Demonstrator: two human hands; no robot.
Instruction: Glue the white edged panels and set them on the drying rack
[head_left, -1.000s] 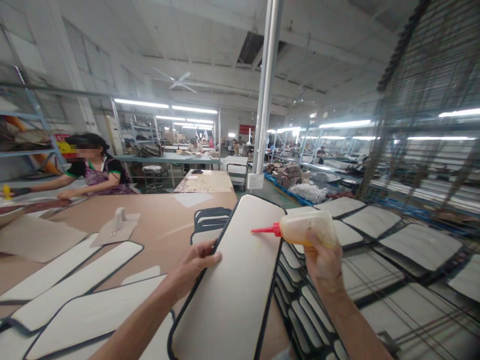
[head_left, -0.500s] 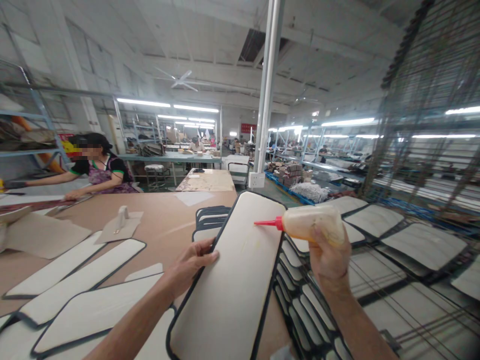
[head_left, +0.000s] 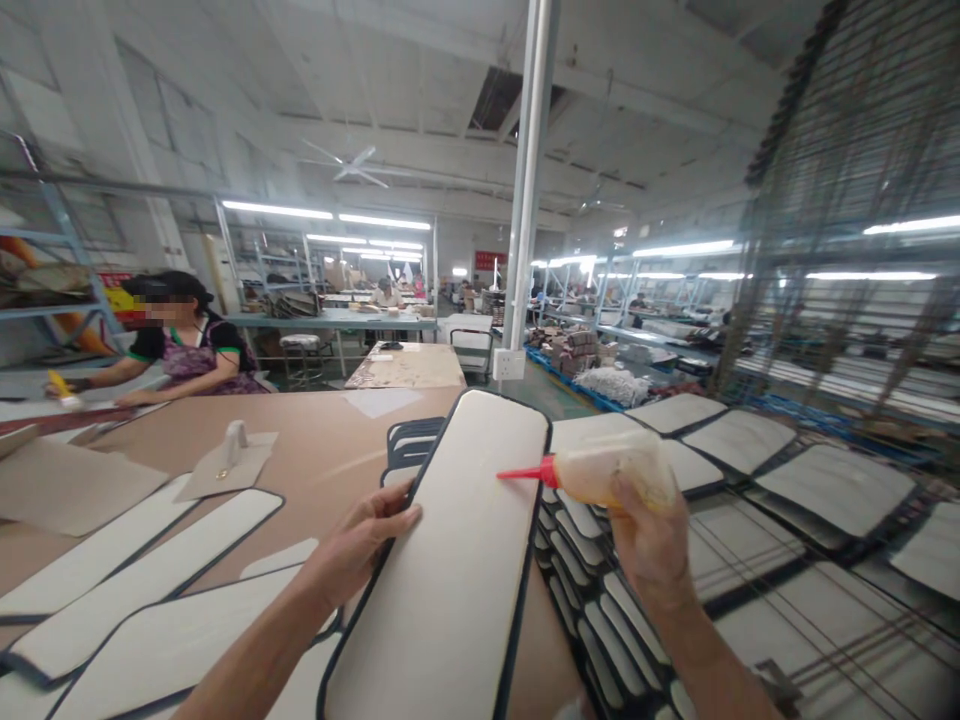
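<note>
My left hand [head_left: 379, 525] grips the left edge of a long cream panel [head_left: 457, 540] with rounded corners and a dark border, thumb on its face. The panel is tilted up in front of me. My right hand [head_left: 651, 535] is closed around a translucent squeeze bottle [head_left: 615, 466] holding some yellowish liquid. Its long red nozzle [head_left: 525, 473] points left, over the upper part of the panel; whether the tip touches the surface I cannot tell. Behind the panel, dark-edged pieces [head_left: 411, 440] lie stacked on the brown table [head_left: 322, 420].
More bordered cream panels [head_left: 142, 580] lie at left, near a beige piece with a handle [head_left: 234, 455]. Small bordered pieces [head_left: 607, 640] and a wire rack [head_left: 832, 600] carrying panels stand at right. A co-worker [head_left: 191, 345] works at far left; a white post [head_left: 525, 200] rises beyond the table.
The nozzle has shifted slightly down and left over the panel. The yellowish streaks seen on the panel before are no longer distinct. At left, the co-worker's hand now holds something yellow.
</note>
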